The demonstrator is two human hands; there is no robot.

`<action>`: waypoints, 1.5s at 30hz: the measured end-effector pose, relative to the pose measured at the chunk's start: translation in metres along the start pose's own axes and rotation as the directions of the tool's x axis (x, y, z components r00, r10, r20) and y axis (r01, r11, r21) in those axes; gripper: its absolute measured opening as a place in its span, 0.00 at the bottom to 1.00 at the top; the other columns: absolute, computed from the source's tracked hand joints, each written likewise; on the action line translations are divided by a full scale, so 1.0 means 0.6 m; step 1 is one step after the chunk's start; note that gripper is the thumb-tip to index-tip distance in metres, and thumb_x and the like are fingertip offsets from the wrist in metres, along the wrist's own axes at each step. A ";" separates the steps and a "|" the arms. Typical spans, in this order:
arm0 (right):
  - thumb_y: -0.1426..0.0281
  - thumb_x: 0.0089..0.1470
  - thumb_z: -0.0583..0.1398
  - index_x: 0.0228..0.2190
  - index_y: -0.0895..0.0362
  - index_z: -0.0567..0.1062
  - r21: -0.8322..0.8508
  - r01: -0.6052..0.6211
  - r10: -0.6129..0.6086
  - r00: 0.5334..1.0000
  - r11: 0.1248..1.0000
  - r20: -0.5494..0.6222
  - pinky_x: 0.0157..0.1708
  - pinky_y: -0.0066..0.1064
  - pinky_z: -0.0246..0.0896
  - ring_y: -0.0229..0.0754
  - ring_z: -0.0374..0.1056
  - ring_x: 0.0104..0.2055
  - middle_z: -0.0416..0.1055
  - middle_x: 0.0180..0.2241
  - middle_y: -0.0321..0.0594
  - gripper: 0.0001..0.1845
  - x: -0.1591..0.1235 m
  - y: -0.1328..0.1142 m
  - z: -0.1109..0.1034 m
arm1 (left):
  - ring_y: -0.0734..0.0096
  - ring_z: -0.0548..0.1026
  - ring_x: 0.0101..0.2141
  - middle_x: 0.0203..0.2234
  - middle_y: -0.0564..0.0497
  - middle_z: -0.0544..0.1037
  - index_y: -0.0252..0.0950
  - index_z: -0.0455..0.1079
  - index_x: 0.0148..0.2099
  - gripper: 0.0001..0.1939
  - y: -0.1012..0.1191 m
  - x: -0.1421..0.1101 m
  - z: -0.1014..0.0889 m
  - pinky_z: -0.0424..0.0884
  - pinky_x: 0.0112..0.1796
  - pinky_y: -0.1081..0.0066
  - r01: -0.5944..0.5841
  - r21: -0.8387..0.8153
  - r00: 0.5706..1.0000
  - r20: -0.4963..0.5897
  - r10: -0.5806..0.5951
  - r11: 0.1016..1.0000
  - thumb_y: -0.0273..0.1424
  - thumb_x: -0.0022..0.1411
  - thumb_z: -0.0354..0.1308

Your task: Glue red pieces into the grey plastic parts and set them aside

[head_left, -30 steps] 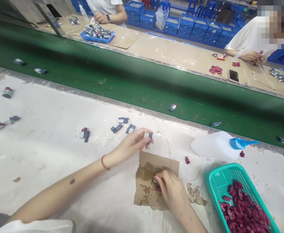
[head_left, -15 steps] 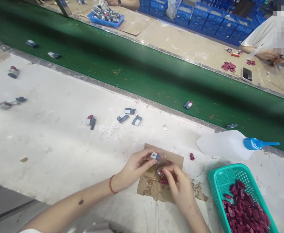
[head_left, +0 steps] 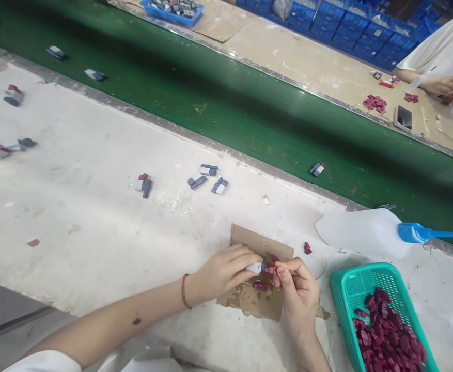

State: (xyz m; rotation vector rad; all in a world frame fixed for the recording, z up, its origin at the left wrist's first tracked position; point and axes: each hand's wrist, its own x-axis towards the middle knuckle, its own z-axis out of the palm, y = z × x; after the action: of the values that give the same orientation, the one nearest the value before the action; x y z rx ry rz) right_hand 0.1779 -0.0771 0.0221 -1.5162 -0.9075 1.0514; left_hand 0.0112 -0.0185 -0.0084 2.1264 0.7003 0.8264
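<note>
My left hand [head_left: 226, 271] is closed on a small white and grey-blue plastic block [head_left: 254, 267], held over the cardboard piece [head_left: 257, 237]. Between the thumb and fingers of my right hand [head_left: 298, 287] is a small dark-red plastic piece [head_left: 271, 270]. Its tip meets the grey-blue end of the block; whether it sits inside cannot be told. Below the hands, another red piece [head_left: 260, 285] lies on the cardboard, which has wet brown stains. A further red piece [head_left: 275, 258] is partly hidden behind my right fingers.
A green basket [head_left: 338, 289] of red pieces stands at the right. Behind it lies a white bottle [head_left: 360, 230] with a blue nozzle. Several grey-white blocks [head_left: 197, 181] rest on the table. A green conveyor belt [head_left: 226, 113] crosses behind; a co-worker's hands [head_left: 445, 88] are beyond it.
My right hand has lifted the red piece from the middle of the cardboard to the block. My left hand has turned the block toward it. The view has shifted slightly.
</note>
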 end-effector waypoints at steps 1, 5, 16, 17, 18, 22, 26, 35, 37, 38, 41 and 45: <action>0.54 0.55 0.63 0.25 0.57 0.75 -0.016 0.009 -0.009 1.000 1.000 0.008 0.18 0.25 0.59 0.35 0.62 0.18 0.66 0.16 0.32 0.19 0.000 0.001 0.001 | 0.68 0.74 0.33 0.33 0.45 0.78 0.32 0.70 0.45 0.17 0.000 -0.001 0.000 0.72 0.35 0.71 0.003 0.003 1.000 0.013 -0.003 1.000 0.36 0.74 0.43; 0.56 0.57 0.62 0.25 0.56 0.75 -0.064 0.061 -0.058 0.997 0.996 0.044 0.19 0.25 0.62 0.35 0.64 0.18 0.67 0.17 0.33 0.17 0.001 0.004 0.007 | 0.65 0.74 0.35 0.35 0.43 0.78 0.33 0.71 0.47 0.18 0.000 -0.003 -0.002 0.72 0.38 0.68 0.058 -0.014 0.995 0.081 -0.056 0.998 0.36 0.73 0.43; 0.62 0.59 0.60 0.27 0.56 0.76 -0.184 0.135 -0.114 0.986 0.973 0.120 0.20 0.26 0.66 0.38 0.70 0.22 0.75 0.22 0.37 0.13 -0.001 0.001 0.006 | 0.63 0.75 0.36 0.37 0.42 0.79 0.34 0.72 0.48 0.18 -0.001 -0.005 -0.004 0.71 0.38 0.67 0.124 -0.084 0.982 0.157 -0.110 0.989 0.37 0.73 0.43; 0.62 0.59 0.60 0.26 0.56 0.76 -0.202 0.134 -0.108 0.985 0.970 0.134 0.21 0.26 0.67 0.38 0.70 0.22 0.75 0.22 0.37 0.14 -0.001 0.000 0.007 | 0.63 0.75 0.36 0.36 0.43 0.79 0.34 0.72 0.48 0.19 -0.002 -0.005 -0.003 0.71 0.38 0.67 0.117 -0.072 0.981 0.165 -0.104 0.990 0.37 0.73 0.43; 0.61 0.59 0.60 0.25 0.56 0.75 -0.219 0.136 -0.105 0.984 0.966 0.146 0.22 0.27 0.67 0.38 0.70 0.22 0.74 0.21 0.37 0.14 0.000 0.000 0.007 | 0.63 0.75 0.35 0.36 0.43 0.79 0.34 0.72 0.48 0.19 -0.003 -0.006 -0.002 0.71 0.38 0.67 0.106 -0.057 0.981 0.167 -0.095 0.993 0.37 0.73 0.42; 0.58 0.60 0.59 0.26 0.56 0.75 -0.265 0.161 -0.121 0.980 0.951 0.159 0.22 0.27 0.66 0.38 0.68 0.21 0.73 0.20 0.36 0.17 0.002 0.001 0.009 | 0.63 0.75 0.34 0.35 0.41 0.79 0.33 0.72 0.48 0.21 -0.006 -0.009 0.004 0.71 0.36 0.67 0.064 -0.016 0.989 0.137 -0.061 0.998 0.36 0.74 0.39; 0.62 0.63 0.56 0.31 0.55 0.76 -0.314 0.205 -0.158 0.973 0.927 0.170 0.24 0.28 0.69 0.40 0.72 0.25 0.76 0.25 0.39 0.14 0.000 0.002 0.003 | 0.63 0.74 0.33 0.33 0.43 0.79 0.34 0.73 0.46 0.18 0.004 -0.002 0.000 0.71 0.36 0.67 0.142 -0.085 0.982 0.139 -0.129 0.986 0.37 0.72 0.44; 0.67 0.57 0.58 0.62 0.56 0.59 -0.596 0.595 -0.468 0.800 0.538 0.376 0.39 0.43 0.70 0.52 0.70 0.42 0.72 0.45 0.51 0.33 -0.005 0.006 0.008 | 0.71 0.71 0.24 0.22 0.52 0.75 0.34 0.74 0.38 0.15 0.039 0.014 -0.012 0.66 0.27 0.74 0.595 -0.516 0.794 0.260 -0.549 0.616 0.42 0.62 0.58; 0.65 0.57 0.58 0.61 0.57 0.59 -0.630 0.595 -0.480 0.795 0.500 0.371 0.38 0.42 0.69 0.52 0.71 0.41 0.72 0.44 0.51 0.32 -0.005 0.009 0.014 | 0.73 0.69 0.23 0.20 0.54 0.73 0.34 0.74 0.35 0.14 0.040 0.012 -0.009 0.64 0.26 0.75 0.620 -0.528 0.772 0.279 -0.571 0.580 0.41 0.60 0.59; 0.65 0.57 0.58 0.60 0.57 0.60 -0.641 0.598 -0.488 0.790 0.482 0.370 0.37 0.42 0.69 0.52 0.71 0.41 0.73 0.44 0.51 0.31 -0.005 0.010 0.016 | 0.73 0.68 0.23 0.20 0.54 0.73 0.34 0.73 0.35 0.13 0.040 0.011 -0.007 0.63 0.25 0.75 0.629 -0.524 0.764 0.282 -0.580 0.574 0.40 0.59 0.60; 0.66 0.58 0.57 0.56 0.56 0.63 -0.652 0.615 -0.505 0.772 0.444 0.385 0.36 0.40 0.69 0.51 0.71 0.39 0.74 0.42 0.49 0.25 -0.004 0.009 0.015 | 0.74 0.66 0.23 0.20 0.54 0.73 0.34 0.73 0.34 0.10 0.042 0.010 -0.004 0.62 0.26 0.75 0.633 -0.521 0.762 0.289 -0.580 0.572 0.37 0.58 0.60; 0.68 0.57 0.58 0.51 0.56 0.67 -0.647 0.619 -0.532 0.765 0.447 0.364 0.33 0.38 0.69 0.50 0.72 0.35 0.75 0.37 0.48 0.20 -0.002 0.011 0.012 | 0.74 0.66 0.23 0.20 0.55 0.72 0.34 0.70 0.33 0.10 0.046 0.014 -0.004 0.62 0.26 0.75 0.641 -0.537 0.753 0.301 -0.585 0.549 0.37 0.58 0.59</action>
State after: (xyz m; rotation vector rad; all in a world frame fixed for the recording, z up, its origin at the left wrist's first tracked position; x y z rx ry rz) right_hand 0.1708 -0.0770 0.0151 -1.5622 -1.9489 0.2072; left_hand 0.0208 -0.0280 0.0172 1.1686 0.9049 0.4575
